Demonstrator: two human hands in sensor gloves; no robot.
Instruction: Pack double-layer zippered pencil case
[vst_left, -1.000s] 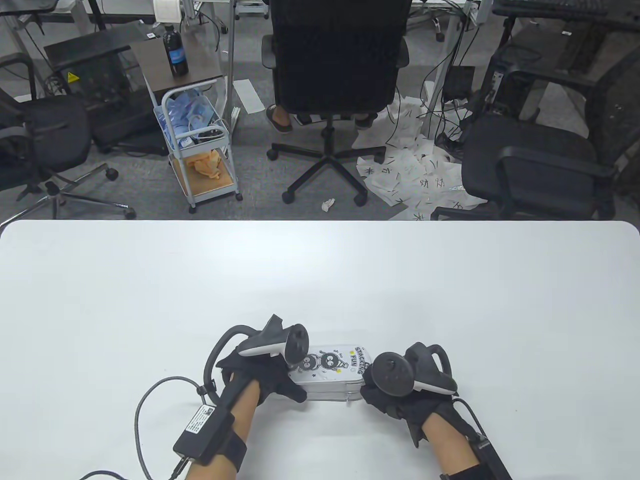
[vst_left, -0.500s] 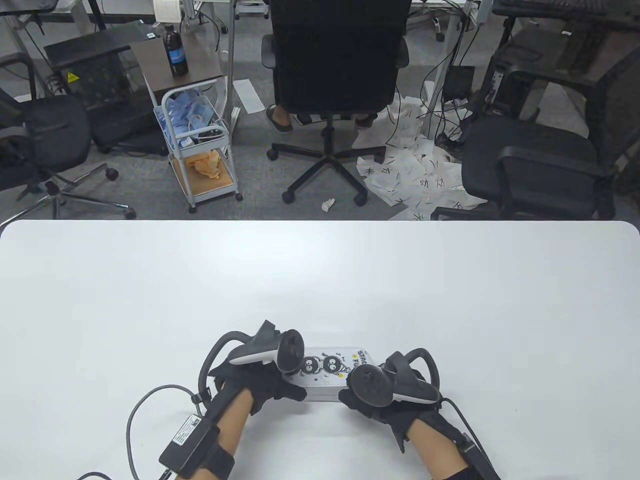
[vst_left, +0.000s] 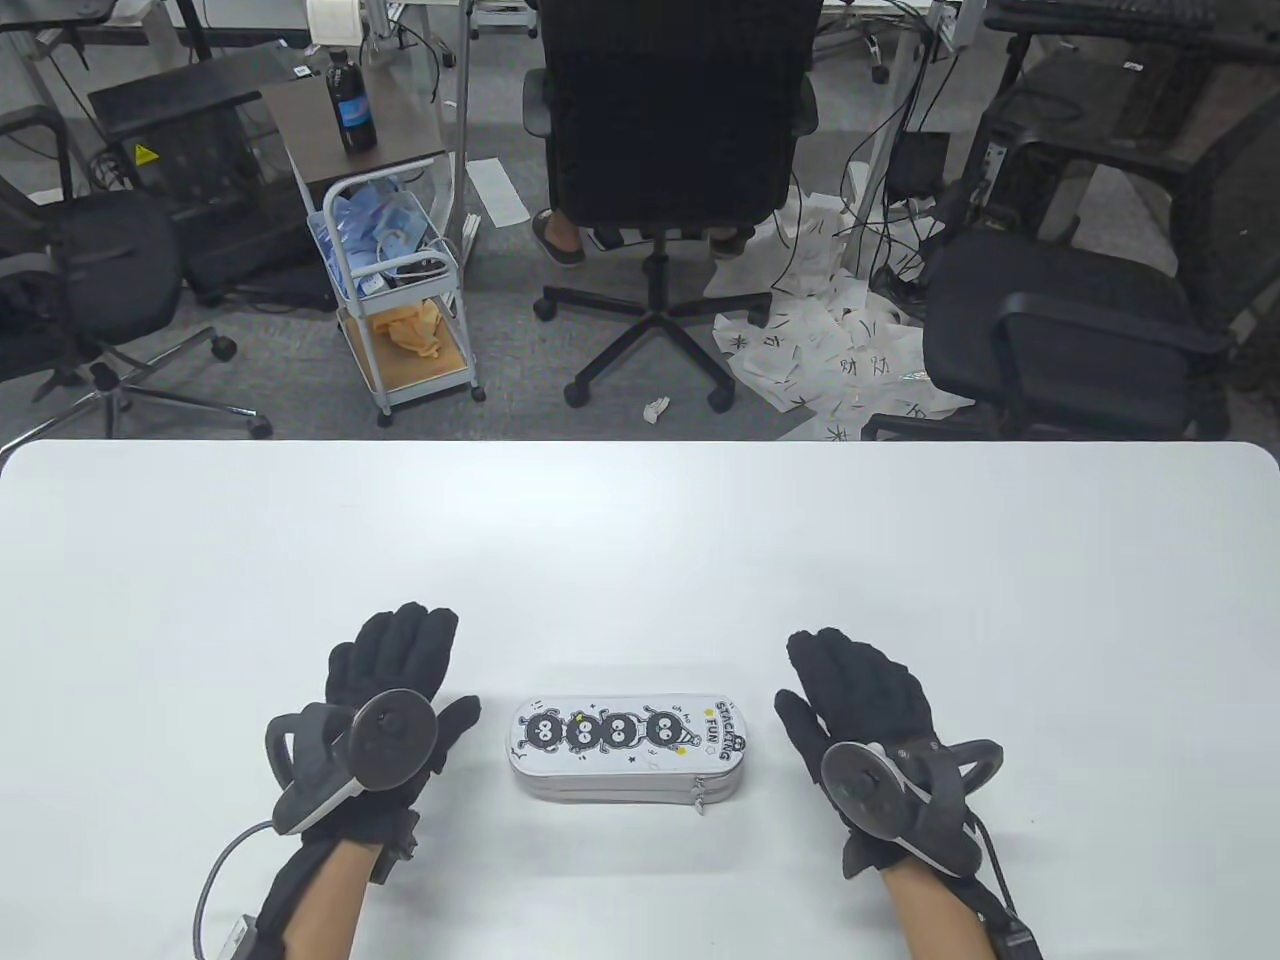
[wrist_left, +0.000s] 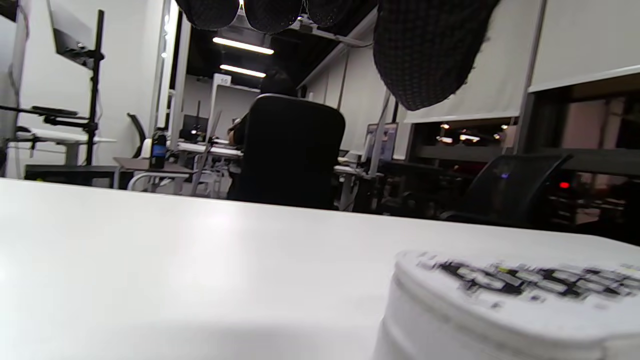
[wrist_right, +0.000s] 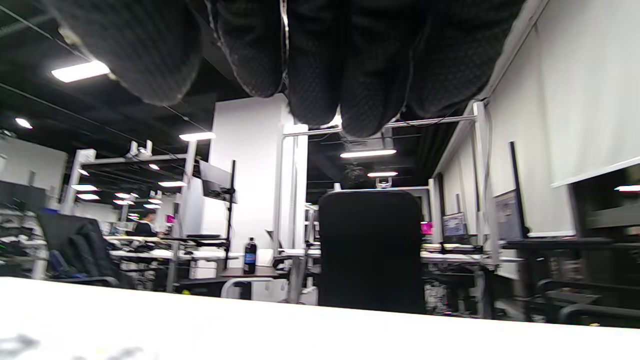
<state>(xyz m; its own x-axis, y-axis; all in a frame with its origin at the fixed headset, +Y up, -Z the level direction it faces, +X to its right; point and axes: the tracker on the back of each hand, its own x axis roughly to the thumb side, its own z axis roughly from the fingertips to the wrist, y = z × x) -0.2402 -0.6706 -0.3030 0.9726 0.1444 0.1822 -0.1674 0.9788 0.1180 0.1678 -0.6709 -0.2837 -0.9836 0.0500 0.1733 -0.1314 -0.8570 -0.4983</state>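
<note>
Both hands have let go of the pencil case (vst_left: 628, 748) since the earlier frames, where they gripped its ends. The left hand (vst_left: 385, 735) now lies flat on the table (vst_left: 640, 540) left of the case, fingers straight and holding nothing; the right hand (vst_left: 865, 725) lies the same way to the case's right, also empty. The case rests between them, clear of both, printed top up, its two zip lines apparently closed along the near side. It looks like a soft fabric shell, probably light and slightly squashy, best taken by its rounded ends or across the long sides. The zip pulls near the case's right end are too small to read; its contents are hidden. In the left wrist view only the case's blurred end (wrist_left: 505, 310) shows
</note>
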